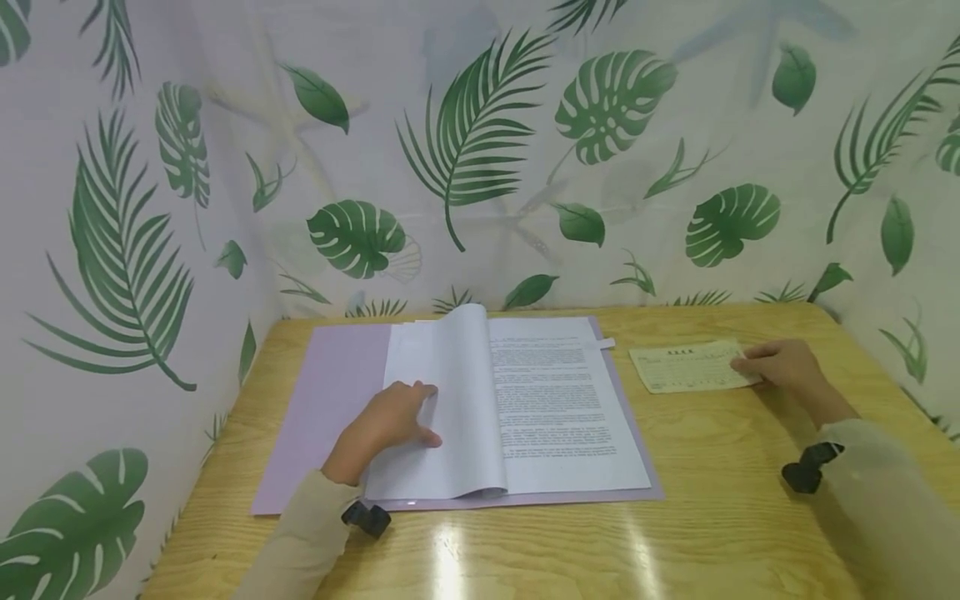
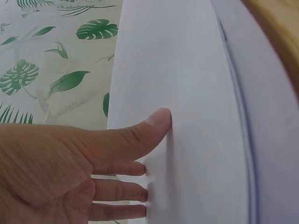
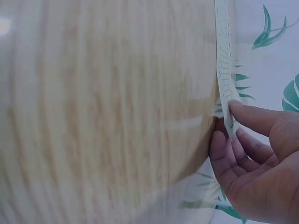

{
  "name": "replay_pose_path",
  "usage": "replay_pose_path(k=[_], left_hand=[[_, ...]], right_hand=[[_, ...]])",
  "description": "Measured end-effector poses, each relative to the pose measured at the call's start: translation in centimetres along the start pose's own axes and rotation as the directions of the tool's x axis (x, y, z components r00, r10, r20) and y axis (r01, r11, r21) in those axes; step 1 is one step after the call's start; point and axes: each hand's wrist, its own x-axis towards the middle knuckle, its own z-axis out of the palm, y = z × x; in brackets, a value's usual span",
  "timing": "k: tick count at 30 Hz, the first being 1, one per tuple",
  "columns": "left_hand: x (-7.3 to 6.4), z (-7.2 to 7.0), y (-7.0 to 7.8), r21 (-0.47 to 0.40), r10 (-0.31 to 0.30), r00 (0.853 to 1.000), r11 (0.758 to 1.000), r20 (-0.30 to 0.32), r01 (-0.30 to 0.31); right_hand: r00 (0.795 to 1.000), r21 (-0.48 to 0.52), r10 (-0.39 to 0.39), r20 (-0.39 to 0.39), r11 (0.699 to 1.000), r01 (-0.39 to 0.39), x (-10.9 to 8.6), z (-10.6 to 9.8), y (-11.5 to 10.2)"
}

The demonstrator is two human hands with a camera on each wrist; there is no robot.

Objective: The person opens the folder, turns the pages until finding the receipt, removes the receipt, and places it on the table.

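Observation:
A lilac folder (image 1: 330,392) lies spread on the table with a stack of white sheets in it. My left hand (image 1: 382,419) rests with extended fingers on the blank turned-over sheets (image 1: 461,433), which bulge upward near the fold. In the left wrist view, the thumb and fingertips of that hand (image 2: 70,161) touch the white paper. To the right, a printed page (image 1: 555,408) faces up. My right hand (image 1: 787,368) pinches the right end of a pale green paper slip (image 1: 682,367) between thumb and fingers, as the right wrist view also shows.
A small white tab (image 1: 603,343) sticks out from the page's right edge. The wooden table (image 1: 570,550) meets a leaf-patterned cloth (image 1: 480,267) at the back and sides. Black wrist bands with camera mounts (image 1: 367,518) sit on both sleeves.

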Motion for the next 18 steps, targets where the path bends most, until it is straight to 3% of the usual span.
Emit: replay_pose_path(k=[9,18], left_hand=[[-0.3,0.1,-0.5,-0.049,0.02,1.0,0.999,-0.001,-0.02],[-0.5,-0.2,-1.2,-0.098,0.069,0.996,0.992,-0.053,-0.074]], right_hand=[[0.999,-0.045,0.015,-0.044,0.999,-0.017,-0.5,0.1,-0.5],[0.999,-0.057,0.028,-0.035,0.998,-0.03,-1.1,-0.1,-1.4]])
